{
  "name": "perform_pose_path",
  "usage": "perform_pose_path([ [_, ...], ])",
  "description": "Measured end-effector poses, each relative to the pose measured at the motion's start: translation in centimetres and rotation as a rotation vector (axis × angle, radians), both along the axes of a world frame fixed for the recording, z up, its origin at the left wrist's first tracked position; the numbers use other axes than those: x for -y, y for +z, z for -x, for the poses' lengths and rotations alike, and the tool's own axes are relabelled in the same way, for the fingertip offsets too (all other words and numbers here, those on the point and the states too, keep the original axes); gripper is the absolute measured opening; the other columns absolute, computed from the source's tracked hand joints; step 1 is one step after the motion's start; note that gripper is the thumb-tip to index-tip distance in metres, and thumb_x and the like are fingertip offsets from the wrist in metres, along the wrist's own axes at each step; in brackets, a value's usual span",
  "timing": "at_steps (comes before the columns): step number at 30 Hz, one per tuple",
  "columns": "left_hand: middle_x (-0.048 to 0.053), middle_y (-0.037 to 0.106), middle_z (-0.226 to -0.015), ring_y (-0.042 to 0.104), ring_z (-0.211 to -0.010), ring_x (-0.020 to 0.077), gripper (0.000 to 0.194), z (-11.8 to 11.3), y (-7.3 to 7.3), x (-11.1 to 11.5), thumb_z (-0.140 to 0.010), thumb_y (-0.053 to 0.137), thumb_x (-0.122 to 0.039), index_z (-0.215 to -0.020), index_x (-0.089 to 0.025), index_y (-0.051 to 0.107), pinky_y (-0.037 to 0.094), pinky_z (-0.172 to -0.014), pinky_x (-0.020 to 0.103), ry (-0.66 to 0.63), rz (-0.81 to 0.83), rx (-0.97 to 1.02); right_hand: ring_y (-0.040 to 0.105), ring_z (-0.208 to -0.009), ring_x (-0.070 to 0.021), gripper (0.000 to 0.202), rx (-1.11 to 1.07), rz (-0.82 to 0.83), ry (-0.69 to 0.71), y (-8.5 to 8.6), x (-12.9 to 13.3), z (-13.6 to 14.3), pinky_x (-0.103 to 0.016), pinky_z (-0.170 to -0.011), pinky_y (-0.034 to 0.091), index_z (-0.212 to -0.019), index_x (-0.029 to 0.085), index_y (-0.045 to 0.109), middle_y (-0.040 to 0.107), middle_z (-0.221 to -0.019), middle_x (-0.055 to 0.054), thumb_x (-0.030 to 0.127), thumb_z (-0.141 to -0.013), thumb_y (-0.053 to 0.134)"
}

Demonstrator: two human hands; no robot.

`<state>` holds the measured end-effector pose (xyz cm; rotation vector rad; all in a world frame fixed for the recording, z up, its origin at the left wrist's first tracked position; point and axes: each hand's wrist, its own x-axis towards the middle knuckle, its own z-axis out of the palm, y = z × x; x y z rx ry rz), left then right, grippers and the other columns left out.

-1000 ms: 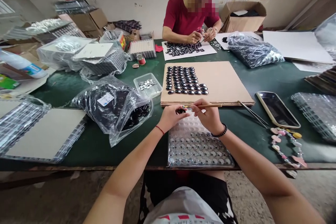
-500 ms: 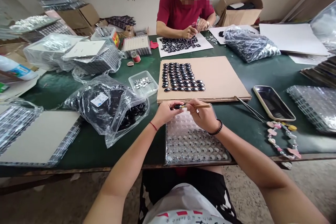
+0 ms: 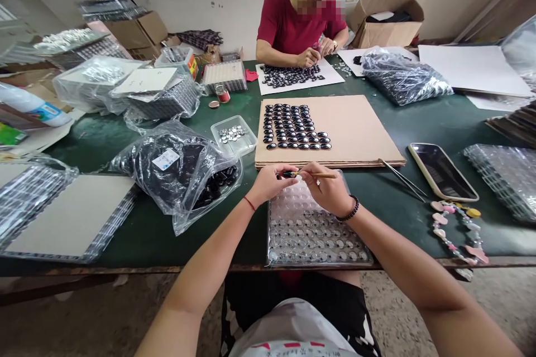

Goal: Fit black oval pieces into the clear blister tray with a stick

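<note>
Holding: left hand pinches black glossy piece, right hand grips wooden-handled tool | Position: piece above far edge of clear plastic tray | Change: handle end further left than one second ago | Judgement: piece still in work

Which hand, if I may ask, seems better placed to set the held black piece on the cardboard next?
Probably the left hand: it holds the black piece near the front edge of the cardboard, while the right hand is occupied gripping the wooden-handled tool.
</note>
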<state>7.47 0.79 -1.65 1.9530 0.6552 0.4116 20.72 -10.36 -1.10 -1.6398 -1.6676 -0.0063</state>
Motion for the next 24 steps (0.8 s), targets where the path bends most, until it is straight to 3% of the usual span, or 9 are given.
perform_pose_path([
  [24, 0.003, 0.066, -0.082, 0.049, -0.06, 0.012, 0.034, 0.01, 0.34, 0.35, -0.071, 0.058, -0.041, -0.093, -0.016, 0.066, 0.037, -0.057, 0.022, 0.025, -0.089, -0.031, 0.05, -0.055, -0.0135, 0.021, 0.044, 0.013, -0.001, -0.06, -0.02, 0.05, -0.023, -0.051, 0.032, -0.079, 0.019, 0.05, 0.057, -0.066, -0.003, 0.029, -0.09, 0.036],
])
